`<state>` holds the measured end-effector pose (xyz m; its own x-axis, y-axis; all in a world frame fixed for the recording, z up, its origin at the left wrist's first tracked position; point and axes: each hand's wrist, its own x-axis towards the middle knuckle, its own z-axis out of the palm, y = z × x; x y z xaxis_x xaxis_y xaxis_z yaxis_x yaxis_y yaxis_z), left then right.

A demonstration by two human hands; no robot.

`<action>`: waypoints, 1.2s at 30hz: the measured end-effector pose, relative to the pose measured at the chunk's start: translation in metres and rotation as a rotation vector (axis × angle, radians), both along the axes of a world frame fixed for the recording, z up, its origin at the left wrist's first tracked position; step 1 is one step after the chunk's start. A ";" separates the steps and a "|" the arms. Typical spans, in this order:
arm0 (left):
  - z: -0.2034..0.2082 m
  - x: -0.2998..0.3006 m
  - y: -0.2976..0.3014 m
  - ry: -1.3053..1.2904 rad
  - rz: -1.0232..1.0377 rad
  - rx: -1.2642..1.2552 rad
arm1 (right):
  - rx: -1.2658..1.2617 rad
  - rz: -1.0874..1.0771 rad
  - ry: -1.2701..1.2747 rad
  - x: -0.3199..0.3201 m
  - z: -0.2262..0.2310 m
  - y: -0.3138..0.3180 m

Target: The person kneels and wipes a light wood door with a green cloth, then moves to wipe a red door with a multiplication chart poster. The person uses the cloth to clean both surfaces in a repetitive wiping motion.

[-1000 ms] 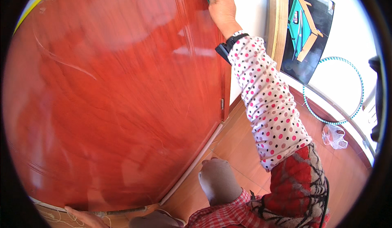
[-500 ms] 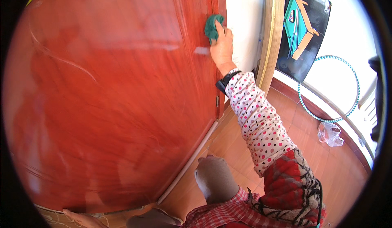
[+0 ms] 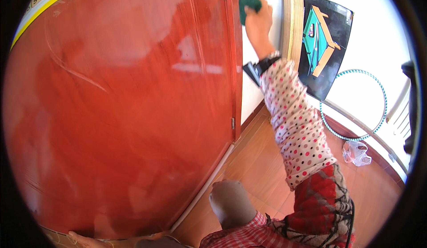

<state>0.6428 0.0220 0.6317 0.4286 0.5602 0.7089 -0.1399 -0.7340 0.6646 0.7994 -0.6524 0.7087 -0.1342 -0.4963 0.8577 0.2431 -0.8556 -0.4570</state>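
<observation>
A folded dark green cloth (image 3: pixel 249 3) is bunched in my right hand (image 3: pixel 259 23), fingers closed around it. The cloth is at the upper part of the red wooden door frame (image 3: pixel 238 83), beside the white wall. My right arm stretches up in a dotted sleeve, with a black band at the wrist. The large glossy red door (image 3: pixel 133 128) fills the left of the view. At the lower left, my left hand (image 3: pixel 89 241) lies by the door's near edge with a finger stretched out; the rest of it is cut off.
A metal hinge (image 3: pixel 232 123) joins door and frame. To the right are a wooden post (image 3: pixel 292 21), a black box (image 3: pixel 318 83) picturing a pool table, a striped hoop (image 3: pixel 385 101) and a clear plastic bag (image 3: pixel 357 153) on the tiled floor. A yellow-edged poster (image 3: pixel 44 8) is at upper left.
My right hand has moved upward and slightly right along the frame with the green cloth. The view has shifted, bringing more of the poster in. My left hand stays by the door's edge.
</observation>
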 end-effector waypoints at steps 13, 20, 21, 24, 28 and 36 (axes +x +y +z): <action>-0.027 -0.009 0.004 -0.039 -0.050 -0.096 | -0.197 -0.119 0.385 0.033 0.019 -0.019; -0.034 -0.002 0.019 -0.009 -0.001 -0.105 | -0.025 -0.101 0.607 0.021 -0.083 0.004; -0.034 -0.002 0.020 -0.005 0.007 -0.102 | 0.001 -0.098 0.616 0.020 -0.096 0.009; -0.031 -0.004 0.024 0.024 0.030 -0.088 | 0.068 -0.111 0.640 0.022 -0.134 0.020; -0.026 -0.004 0.028 0.062 0.071 -0.084 | 0.186 -0.130 0.718 0.023 -0.183 0.031; -0.023 -0.001 0.028 0.087 0.184 -0.101 | 0.316 0.060 0.564 0.004 -0.162 0.050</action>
